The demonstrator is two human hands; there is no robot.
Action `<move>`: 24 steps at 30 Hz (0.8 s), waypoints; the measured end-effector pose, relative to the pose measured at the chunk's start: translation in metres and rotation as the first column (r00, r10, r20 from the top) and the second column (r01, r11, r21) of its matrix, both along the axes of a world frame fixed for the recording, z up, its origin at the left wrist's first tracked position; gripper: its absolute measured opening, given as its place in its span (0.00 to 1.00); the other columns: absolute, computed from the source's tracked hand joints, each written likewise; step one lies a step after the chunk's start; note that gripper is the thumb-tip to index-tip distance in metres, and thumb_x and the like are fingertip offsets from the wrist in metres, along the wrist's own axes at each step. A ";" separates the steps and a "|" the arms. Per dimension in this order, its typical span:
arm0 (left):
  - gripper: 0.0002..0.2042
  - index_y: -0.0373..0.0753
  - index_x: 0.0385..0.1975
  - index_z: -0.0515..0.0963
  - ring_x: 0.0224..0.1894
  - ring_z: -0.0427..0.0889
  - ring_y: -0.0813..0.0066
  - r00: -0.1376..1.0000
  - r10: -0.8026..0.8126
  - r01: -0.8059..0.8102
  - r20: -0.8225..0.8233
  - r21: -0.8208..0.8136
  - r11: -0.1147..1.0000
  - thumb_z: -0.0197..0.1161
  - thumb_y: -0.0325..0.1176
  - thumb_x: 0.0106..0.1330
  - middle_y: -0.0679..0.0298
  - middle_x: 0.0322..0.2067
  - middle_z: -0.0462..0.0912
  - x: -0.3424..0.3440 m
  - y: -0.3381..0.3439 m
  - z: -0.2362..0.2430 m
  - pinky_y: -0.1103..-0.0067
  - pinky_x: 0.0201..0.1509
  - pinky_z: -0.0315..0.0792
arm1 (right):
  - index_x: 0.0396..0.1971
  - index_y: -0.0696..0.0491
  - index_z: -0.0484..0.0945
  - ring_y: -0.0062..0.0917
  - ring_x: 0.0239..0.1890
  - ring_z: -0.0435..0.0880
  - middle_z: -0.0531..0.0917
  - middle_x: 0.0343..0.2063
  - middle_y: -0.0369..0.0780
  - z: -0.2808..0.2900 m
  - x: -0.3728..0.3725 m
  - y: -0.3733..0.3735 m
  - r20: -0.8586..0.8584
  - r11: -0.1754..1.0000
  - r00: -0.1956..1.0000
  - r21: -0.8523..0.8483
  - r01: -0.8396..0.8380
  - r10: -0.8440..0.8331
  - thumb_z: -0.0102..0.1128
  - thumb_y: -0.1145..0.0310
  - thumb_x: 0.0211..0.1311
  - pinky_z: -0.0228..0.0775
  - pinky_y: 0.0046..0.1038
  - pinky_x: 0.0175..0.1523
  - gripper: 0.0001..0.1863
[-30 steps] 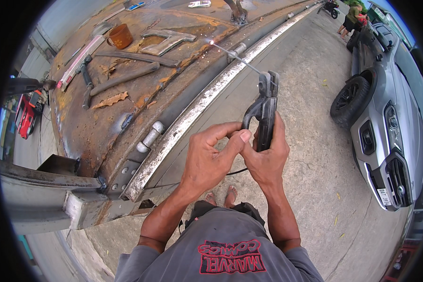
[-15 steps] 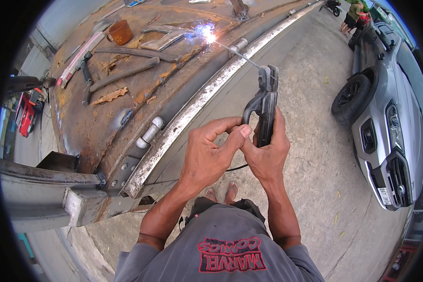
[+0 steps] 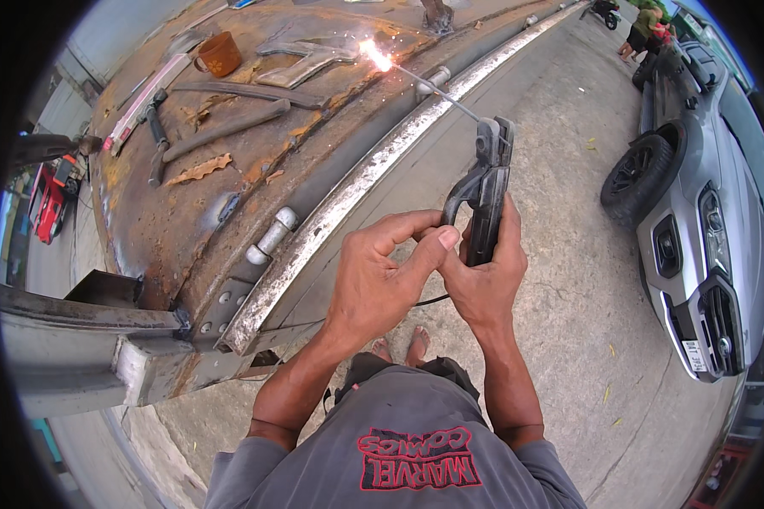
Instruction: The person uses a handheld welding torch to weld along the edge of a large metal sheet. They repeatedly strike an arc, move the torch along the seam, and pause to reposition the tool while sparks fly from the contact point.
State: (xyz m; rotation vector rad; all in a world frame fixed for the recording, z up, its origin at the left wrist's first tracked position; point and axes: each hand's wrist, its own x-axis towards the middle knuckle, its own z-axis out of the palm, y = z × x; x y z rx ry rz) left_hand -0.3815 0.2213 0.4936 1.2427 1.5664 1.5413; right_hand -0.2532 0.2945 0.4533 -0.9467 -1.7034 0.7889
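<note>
My right hand [image 3: 488, 288] is wrapped round the handle of a black welding electrode holder [image 3: 489, 199]. My left hand [image 3: 378, 276] is closed at the holder's curved lever, thumb and fingers pinched against it. From the jaws a thin welding rod [image 3: 437, 90] runs up and left. A bright arc [image 3: 375, 56] with orange sparks burns at its far tip, on the rusty steel plate [image 3: 255, 212] near its edge. The glare hides the exact contact spot. Beside the arc lies a flat angled metal piece [image 3: 306, 66].
On the plate rest a brown mug [image 3: 219, 56], a hammer [image 3: 155, 136], a bar [image 3: 225, 131] and a long pinkish strip [image 3: 144, 106]. A pale metal rail [image 3: 339, 208] borders the plate. At right stands a silver pickup [image 3: 705, 220]; people [image 3: 641, 32] are beyond it.
The holder, gripped in both hands, has shifted slightly to the right. The arc's blue glow and smoke have given way to a whiter, orange flare with scattered sparks.
</note>
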 end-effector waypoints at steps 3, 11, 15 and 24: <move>0.15 0.29 0.50 0.87 0.42 0.86 0.80 1.000 -0.014 0.014 -0.008 0.031 0.999 0.72 0.35 0.72 0.60 0.39 0.91 0.001 -0.001 -0.002 0.79 0.46 0.80 | 0.68 0.68 0.68 0.14 0.25 0.76 0.80 0.29 0.36 -0.001 0.001 -0.001 -0.018 1.000 1.000 0.013 0.010 -0.010 0.85 0.60 0.54 0.71 0.21 0.27 0.48; 0.15 0.29 0.50 0.87 0.42 0.85 0.80 0.999 -0.012 0.013 -0.038 0.009 1.000 0.71 0.35 0.73 0.60 0.39 0.91 -0.001 0.002 -0.004 0.79 0.47 0.80 | 0.67 0.69 0.68 0.15 0.25 0.77 0.80 0.30 0.37 -0.003 0.002 0.001 0.008 1.000 1.000 -0.012 -0.006 0.006 0.85 0.59 0.54 0.71 0.21 0.27 0.48; 0.15 0.30 0.50 0.88 0.42 0.85 0.80 0.999 0.000 0.000 -0.048 0.010 1.000 0.71 0.35 0.72 0.61 0.38 0.91 -0.001 0.002 -0.005 0.78 0.47 0.80 | 0.67 0.68 0.68 0.15 0.26 0.77 0.80 0.31 0.37 -0.002 0.002 0.002 0.004 1.000 1.000 -0.002 -0.015 0.015 0.84 0.60 0.55 0.72 0.22 0.27 0.47; 0.15 0.29 0.49 0.87 0.42 0.86 0.77 0.999 0.005 -0.005 -0.044 0.000 1.000 0.72 0.36 0.72 0.57 0.39 0.91 -0.002 0.002 -0.002 0.77 0.48 0.80 | 0.68 0.66 0.69 0.15 0.25 0.77 0.79 0.33 0.37 0.002 0.001 0.002 0.042 0.999 0.999 -0.026 -0.021 0.022 0.83 0.59 0.56 0.72 0.22 0.27 0.46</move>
